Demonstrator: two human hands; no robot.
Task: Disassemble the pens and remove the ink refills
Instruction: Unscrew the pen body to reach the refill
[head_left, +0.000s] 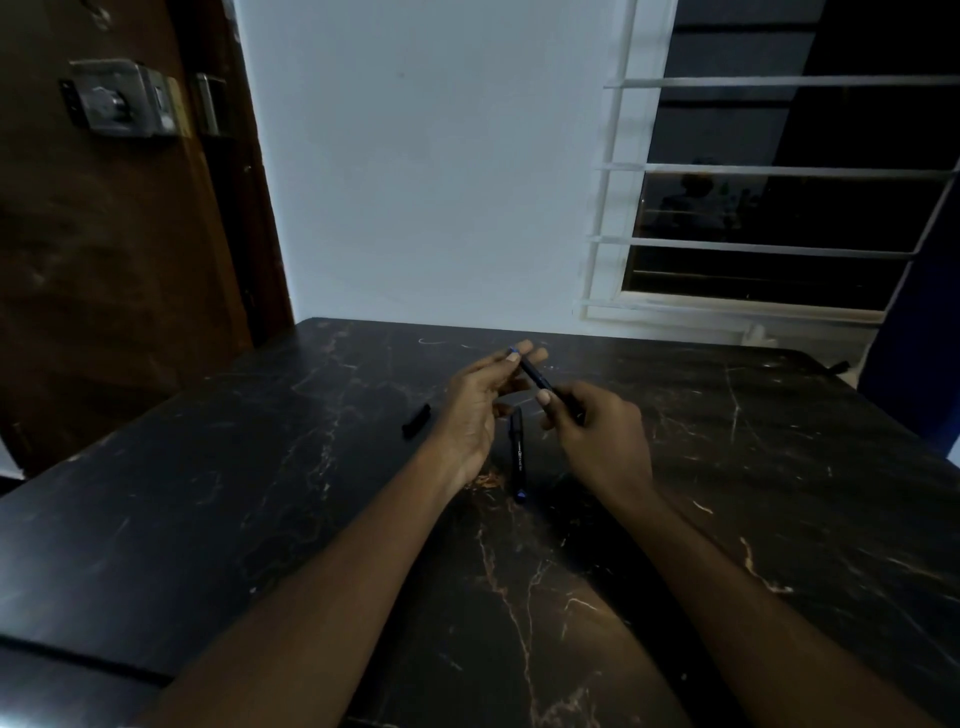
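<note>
Only print in view: a small white logo and lettering along the barrel of the pen (517, 454) lying on the table, too small to read.

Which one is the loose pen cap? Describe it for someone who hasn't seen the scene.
Start at the dark marble-pattern table. Left of the left hand lies a short black pen cap, alone. Unlike the longer black pen with a blue tip lying between the hands, it is stubby and all black.
</note>
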